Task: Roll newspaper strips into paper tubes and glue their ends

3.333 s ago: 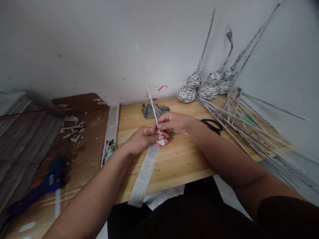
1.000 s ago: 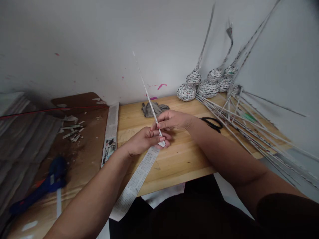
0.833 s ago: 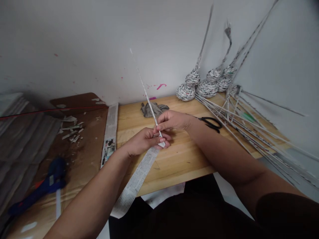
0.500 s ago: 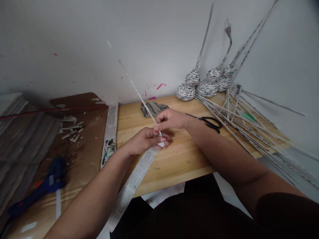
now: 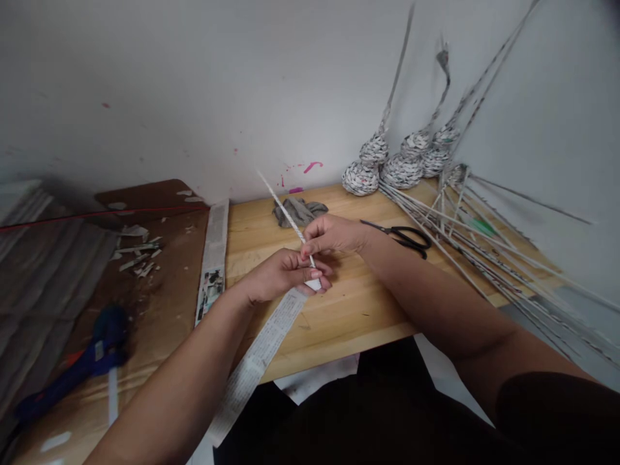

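A long newspaper strip [image 5: 268,342] runs from my fingers down over the table's front edge. My left hand [image 5: 290,274] pinches its upper end, where the paper narrows into a thin roll. Just above, my right hand [image 5: 327,237] has thumb and fingertips closed on the rolled paper stick [image 5: 285,210], which points up and left toward the wall. Behind the stick lies a crumpled grey cloth [image 5: 310,212]. The two hands almost touch each other.
Black scissors [image 5: 409,239] lie right of my hands. Woven paper gourd shapes [image 5: 361,177] stand by the wall, with paper sticks [image 5: 484,265] spread to the right. At left are a blue glue gun [image 5: 99,349], paper scraps [image 5: 140,255] and another newspaper strip [image 5: 216,245].
The visible part of the stick above my right hand looks shorter; its blurred upper length no longer shows. Both hands have stayed nearly in place, still holding the paper.
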A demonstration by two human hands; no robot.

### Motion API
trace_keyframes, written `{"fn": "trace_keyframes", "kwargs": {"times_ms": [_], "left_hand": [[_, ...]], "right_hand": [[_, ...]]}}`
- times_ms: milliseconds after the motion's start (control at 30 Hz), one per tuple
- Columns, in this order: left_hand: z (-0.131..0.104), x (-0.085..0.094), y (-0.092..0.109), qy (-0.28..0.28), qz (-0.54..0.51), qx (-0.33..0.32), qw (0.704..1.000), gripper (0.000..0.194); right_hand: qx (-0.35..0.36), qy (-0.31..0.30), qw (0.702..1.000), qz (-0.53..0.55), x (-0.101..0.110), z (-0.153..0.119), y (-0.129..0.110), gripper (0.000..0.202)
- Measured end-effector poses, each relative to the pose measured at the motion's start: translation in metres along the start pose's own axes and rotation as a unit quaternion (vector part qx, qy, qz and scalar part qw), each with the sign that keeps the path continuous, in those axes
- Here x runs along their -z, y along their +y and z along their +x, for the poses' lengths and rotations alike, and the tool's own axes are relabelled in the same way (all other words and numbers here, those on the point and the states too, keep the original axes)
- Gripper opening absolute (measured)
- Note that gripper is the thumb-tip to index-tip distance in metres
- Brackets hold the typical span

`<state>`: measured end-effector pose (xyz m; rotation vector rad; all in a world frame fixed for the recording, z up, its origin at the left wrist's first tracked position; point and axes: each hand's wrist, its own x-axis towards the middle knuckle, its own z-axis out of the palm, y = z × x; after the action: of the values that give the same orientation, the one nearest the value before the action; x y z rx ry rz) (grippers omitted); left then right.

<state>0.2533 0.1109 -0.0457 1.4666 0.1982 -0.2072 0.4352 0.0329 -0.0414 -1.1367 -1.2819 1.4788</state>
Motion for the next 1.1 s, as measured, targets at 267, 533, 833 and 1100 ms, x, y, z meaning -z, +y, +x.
{"fn": "trace_keyframes", "kwargs": {"times_ms": [267, 533, 833, 1100], "left_hand": [[0.000, 0.003, -0.002, 0.015, 0.005, -0.009, 1.000, 0.034], [-0.001, -0.001, -0.001, -0.017, 0.002, -0.018, 1.000, 0.033], [0.000, -0.001, 0.002, -0.001, 0.006, -0.015, 1.000, 0.030], [0.000, -0.001, 0.001, 0.017, 0.015, -0.011, 1.000, 0.031]], "right_hand": [[0.044, 0.060, 0.997, 0.002, -0.002, -0.001, -0.006, 0.034], [0.009, -0.013, 0.999, -0.043, 0.004, -0.006, -0.009, 0.029], [0.047, 0.074, 0.995, -0.048, -0.005, -0.004, -0.014, 0.032], [0.031, 0.047, 0.998, -0.041, 0.000, -0.004, -0.014, 0.033]]}}
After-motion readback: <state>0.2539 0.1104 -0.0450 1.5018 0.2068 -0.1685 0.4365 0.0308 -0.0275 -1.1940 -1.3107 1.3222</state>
